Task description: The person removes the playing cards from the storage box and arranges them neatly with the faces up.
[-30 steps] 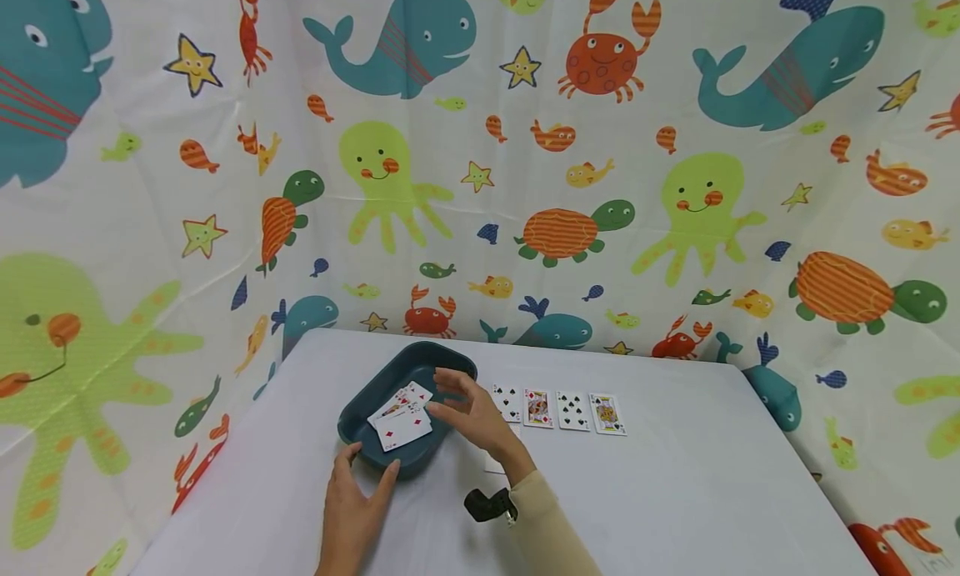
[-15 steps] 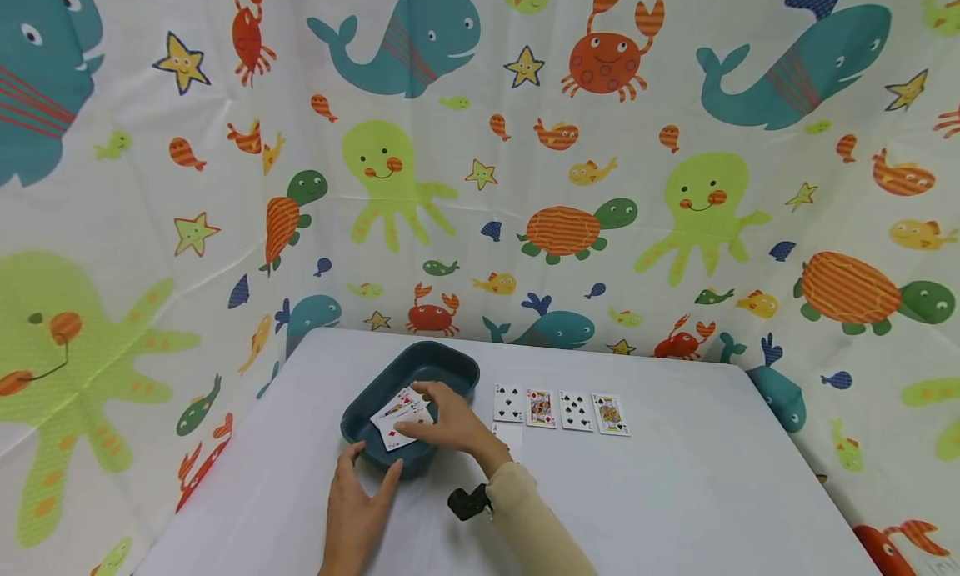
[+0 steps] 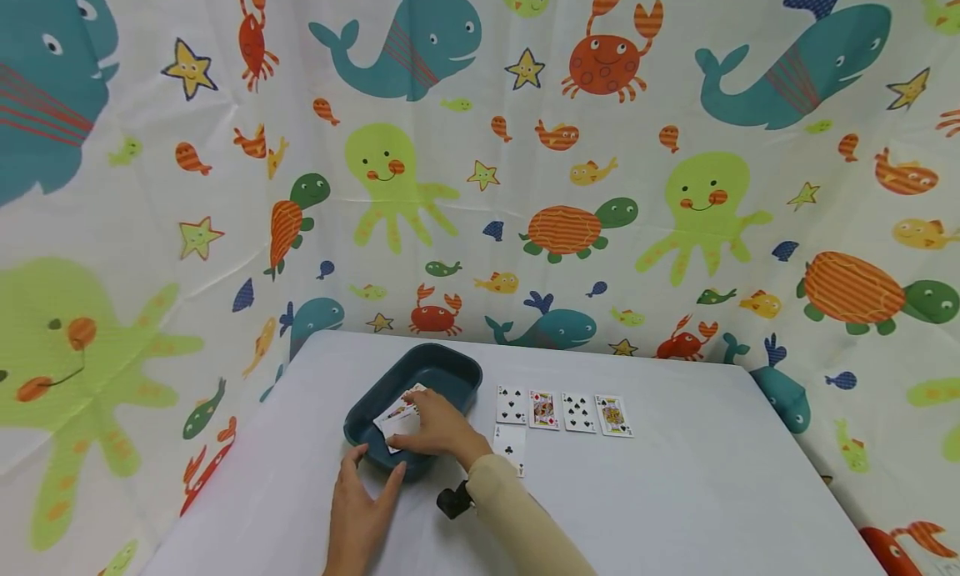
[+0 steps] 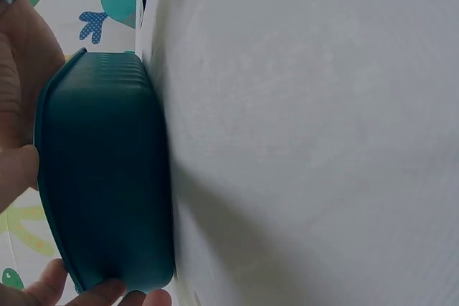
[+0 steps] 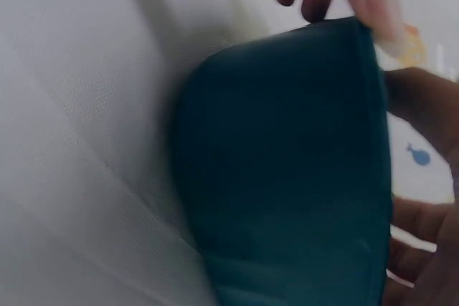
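Observation:
A dark teal plastic bin (image 3: pixel 444 371) stands on the white table at the left, a few overlapping playing cards (image 3: pixel 405 424) lying inside. My left hand (image 3: pixel 360 509) grips the bin's near end, its thumb and fingers spread round the corner. In the left wrist view, fingertips (image 4: pixel 107 292) rest against the bin's outer wall (image 4: pixel 107 177). Over the cards, my right hand (image 3: pixel 444 433) reaches into the bin, thumb and fingers at the edges of the top card and partly covering it. The right wrist view shows the bin's outside (image 5: pixel 287 155) while the cards stay hidden.
Right of the bin lies a row of face-up cards, including a king of diamonds (image 3: pixel 543 410) and a spades face card (image 3: pixel 613 416). A clubs card (image 3: pixel 510 449) lies below the row's left end. A sea-animal curtain (image 3: pixel 487 159) hangs behind the table.
My right hand has moved left and down from above the bin's right side onto the cards inside. The clubs card its arm covered now shows. My left hand stays at the bin.

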Demonstrator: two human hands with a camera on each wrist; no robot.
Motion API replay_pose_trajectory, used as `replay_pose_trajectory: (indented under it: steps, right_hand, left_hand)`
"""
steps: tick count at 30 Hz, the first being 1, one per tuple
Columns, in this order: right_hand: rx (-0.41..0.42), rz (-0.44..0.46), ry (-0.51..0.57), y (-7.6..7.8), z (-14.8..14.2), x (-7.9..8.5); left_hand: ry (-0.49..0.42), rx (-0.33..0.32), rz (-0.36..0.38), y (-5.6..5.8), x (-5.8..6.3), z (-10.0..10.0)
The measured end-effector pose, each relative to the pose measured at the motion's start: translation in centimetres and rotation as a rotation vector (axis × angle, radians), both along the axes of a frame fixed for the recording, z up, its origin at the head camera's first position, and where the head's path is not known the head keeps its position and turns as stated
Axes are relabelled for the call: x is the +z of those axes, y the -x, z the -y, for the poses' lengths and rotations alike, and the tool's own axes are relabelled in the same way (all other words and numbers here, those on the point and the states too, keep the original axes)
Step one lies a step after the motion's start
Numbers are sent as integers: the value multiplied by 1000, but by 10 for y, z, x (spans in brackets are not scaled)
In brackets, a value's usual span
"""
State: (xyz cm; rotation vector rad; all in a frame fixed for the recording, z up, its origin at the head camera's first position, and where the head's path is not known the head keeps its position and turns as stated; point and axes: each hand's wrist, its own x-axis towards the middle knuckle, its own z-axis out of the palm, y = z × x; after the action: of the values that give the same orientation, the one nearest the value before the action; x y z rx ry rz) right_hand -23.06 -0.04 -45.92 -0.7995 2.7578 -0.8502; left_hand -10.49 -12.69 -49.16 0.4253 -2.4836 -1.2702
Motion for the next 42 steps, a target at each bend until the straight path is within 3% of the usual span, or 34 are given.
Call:
replay_pose_trajectory:
  steps: [5, 11, 21, 30, 42]
  right_hand:
    - [-75, -39, -175, 0, 10, -1]
    - [-124, -49, -307, 1, 20, -1]
    - [-166, -55, -384, 3, 26, -9]
    - [-176, -97, -474, 3, 32, -14]
    - [-189, -152, -542, 5, 36, -19]
  left_hand:
    - [-2, -5, 36, 1, 2, 0]
    - [-2, -1, 57, 1, 4, 0]
    - [-7, -3, 31, 1, 1, 0]
    - [-5, -13, 104, 3, 3, 1]
    - [-4, 2, 71, 5, -2, 1]
